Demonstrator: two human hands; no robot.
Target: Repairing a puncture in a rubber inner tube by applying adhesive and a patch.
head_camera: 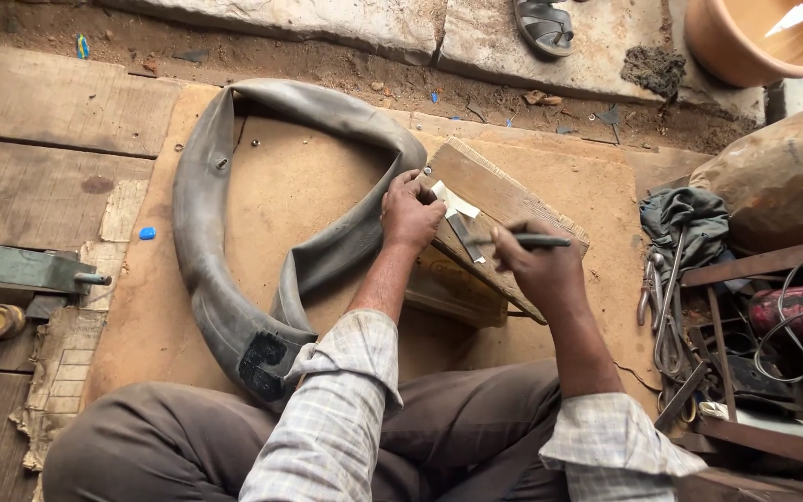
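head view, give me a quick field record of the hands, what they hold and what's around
left hand: presses a small white patch strip onto the wooden block
right hand: grips a thin dark tool, tip at the strip
inner tube: black rubber, looped on the board, one end over the person's knee
right side: pliers, grey rag
top: sandal, clay pot

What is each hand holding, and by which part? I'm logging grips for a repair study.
The right hand has its grip on a thin dark tool at its near end. The left hand pins a small pale strip on the wooden block.
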